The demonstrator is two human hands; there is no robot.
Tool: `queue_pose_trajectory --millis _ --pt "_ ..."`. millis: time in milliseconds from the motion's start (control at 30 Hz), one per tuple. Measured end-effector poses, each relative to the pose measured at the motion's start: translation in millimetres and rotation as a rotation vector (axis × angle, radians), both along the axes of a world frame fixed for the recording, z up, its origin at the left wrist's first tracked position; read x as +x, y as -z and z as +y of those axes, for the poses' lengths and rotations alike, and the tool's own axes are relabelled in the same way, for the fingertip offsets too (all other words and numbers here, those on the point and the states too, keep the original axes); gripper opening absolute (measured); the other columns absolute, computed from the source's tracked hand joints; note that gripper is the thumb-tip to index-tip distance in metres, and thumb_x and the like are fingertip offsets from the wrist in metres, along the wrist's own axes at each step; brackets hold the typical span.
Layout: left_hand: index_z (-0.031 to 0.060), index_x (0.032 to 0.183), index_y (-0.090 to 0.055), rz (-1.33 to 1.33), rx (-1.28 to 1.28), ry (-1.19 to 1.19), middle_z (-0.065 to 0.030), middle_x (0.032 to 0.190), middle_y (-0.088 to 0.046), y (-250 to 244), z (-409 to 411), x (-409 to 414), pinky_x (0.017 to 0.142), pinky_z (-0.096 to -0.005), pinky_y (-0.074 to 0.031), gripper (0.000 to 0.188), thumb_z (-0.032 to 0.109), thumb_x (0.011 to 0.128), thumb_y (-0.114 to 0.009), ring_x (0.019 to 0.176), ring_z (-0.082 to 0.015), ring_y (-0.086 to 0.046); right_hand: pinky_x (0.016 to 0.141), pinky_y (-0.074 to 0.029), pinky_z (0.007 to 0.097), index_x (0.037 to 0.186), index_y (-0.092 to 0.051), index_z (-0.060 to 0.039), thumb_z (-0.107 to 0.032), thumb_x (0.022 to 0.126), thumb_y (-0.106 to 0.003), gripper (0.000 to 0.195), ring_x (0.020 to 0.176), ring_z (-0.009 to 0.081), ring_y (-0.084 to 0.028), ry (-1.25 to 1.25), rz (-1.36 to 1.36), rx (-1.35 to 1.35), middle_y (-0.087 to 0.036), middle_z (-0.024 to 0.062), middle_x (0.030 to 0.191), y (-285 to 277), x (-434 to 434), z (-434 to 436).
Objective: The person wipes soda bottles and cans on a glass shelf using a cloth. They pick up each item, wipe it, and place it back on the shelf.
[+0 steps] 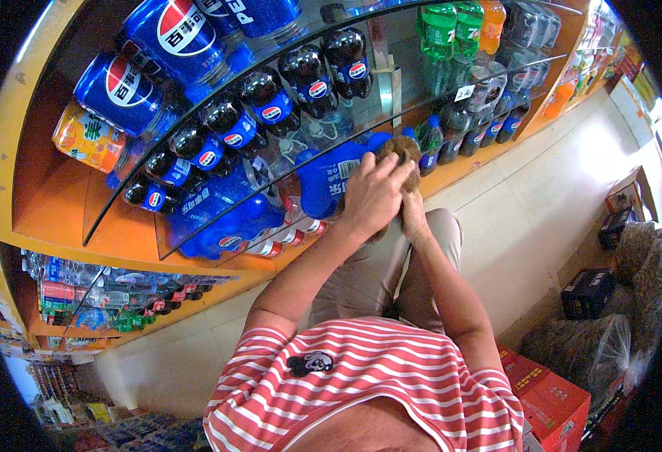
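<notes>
A brown, fuzzy bundle that looks like cloth (403, 148) is bunched between my two hands at the front of the lower shelf. My left hand (371, 195) lies over it with bent fingers, and a bit of brown shows below the palm. My right hand (413, 217) grips it from the lower right, its fingers mostly hidden behind the bundle. Just left of my hands sits a blue wrapped pack of bottles (322, 183). Beyond it, a small green bottle with a blue cap (430, 138) stands among dark cola bottles (454, 127).
Glass shelves with thin edges (223, 68) run above, holding Pepsi bottles (271, 101), large blue cans (119, 93) and green bottles (437, 28). Another blue wrapped pack (223, 220) is at lower left. A red carton (551, 395) and plastic-wrapped goods (579, 344) stand behind at right.
</notes>
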State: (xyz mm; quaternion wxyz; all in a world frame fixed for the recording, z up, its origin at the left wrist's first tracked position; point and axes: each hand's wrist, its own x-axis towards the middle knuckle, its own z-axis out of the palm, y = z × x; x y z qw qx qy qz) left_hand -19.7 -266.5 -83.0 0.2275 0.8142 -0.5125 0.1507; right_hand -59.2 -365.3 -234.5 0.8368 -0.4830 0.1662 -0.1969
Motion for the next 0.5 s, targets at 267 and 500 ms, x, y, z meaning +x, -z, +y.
queue_pose_trajectory --millis 267,500 --pt "0.0123 0.114 -0.057 -0.029 0.031 -0.378 -0.0115 0.113 -0.056 -0.8 43.9 21.8 0.085 -0.0389 -0.044 0.044 0.008 0.07 -0.055 0.095 -0.033 -0.052 0.093 -0.033 0.0307 0.124 -0.037 0.0069 -0.037 0.077 -0.056 0.067 0.103 0.02 -0.045 0.012 0.057 -0.025 -0.05 0.013 0.113 -9.4 -3.4 2.6" --pt "0.015 0.116 -0.055 0.064 0.148 -0.606 -0.0114 0.119 -0.053 -8.3 80.8 5.7 0.085 -0.0409 -0.044 0.045 0.012 0.071 -0.054 0.099 -0.0365 -0.05 0.094 -0.031 0.0307 0.122 -0.04 0.0042 -0.039 0.077 -0.056 0.064 0.105 0.0204 -0.045 -0.013 0.043 -0.031 -0.05 0.0122 0.114 -16.4 -6.4 3.7"
